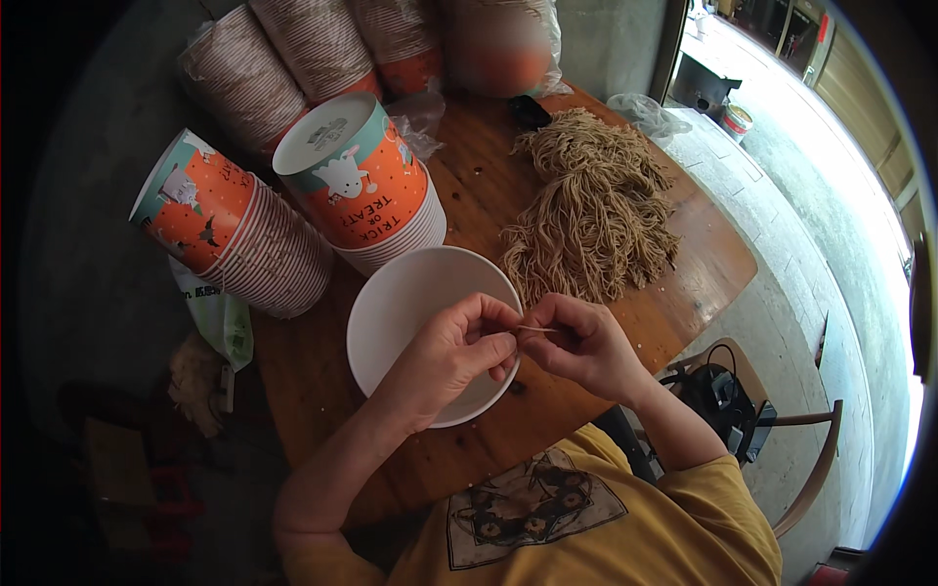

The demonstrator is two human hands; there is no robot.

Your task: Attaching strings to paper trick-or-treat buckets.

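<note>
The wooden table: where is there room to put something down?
There's bare room on the wooden table right of the tan string bundle, and left of the white container, near the edge. It's crowded at the back left, with stacked paper buckets.

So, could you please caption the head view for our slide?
Left hand and right hand meet at a pale strand by a paper bucket.

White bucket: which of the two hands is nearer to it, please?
The left. In this view, the left hand is over the opening of the bucket, while the right hand is just beyond its right rim.
</note>
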